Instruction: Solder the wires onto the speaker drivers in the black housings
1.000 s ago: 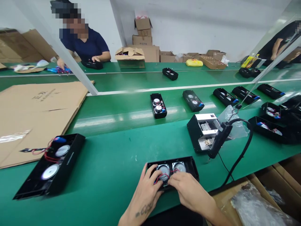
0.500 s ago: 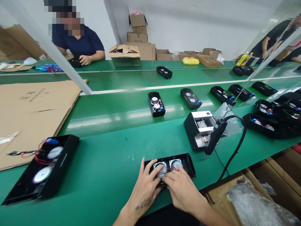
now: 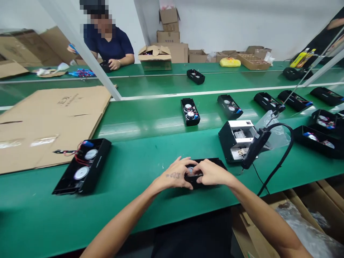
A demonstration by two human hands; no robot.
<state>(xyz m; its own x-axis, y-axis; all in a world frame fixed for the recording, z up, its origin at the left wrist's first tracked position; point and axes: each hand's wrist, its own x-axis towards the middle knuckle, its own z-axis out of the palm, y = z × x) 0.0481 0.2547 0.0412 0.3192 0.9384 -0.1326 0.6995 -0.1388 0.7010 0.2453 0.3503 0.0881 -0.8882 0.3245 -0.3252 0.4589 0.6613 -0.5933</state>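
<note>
My left hand (image 3: 174,174) and my right hand (image 3: 212,172) meet over a black speaker housing (image 3: 212,163) lying on the green bench (image 3: 139,200). Fingers of both hands curl around a round speaker driver (image 3: 190,171), which hides most of it and the wiring. To the left stands a second open housing (image 3: 83,166), with two round drivers, red wires and a blue connector. Across the bench, a co-worker (image 3: 109,43) has a hand on a dark object (image 3: 106,66).
A cardboard sheet (image 3: 53,123) lies to the left. On the right sit a black-and-silver device (image 3: 236,141) and a hanging black tool (image 3: 255,148) on a cable. Several housings line the bench beyond. A cardboard box (image 3: 268,225) with plastic sheeting is below the bench edge.
My hands have drawn together over the housing, covering the drivers seen earlier. My view has tipped down, showing more of my forearms. The co-worker has raised a hand holding something blue.
</note>
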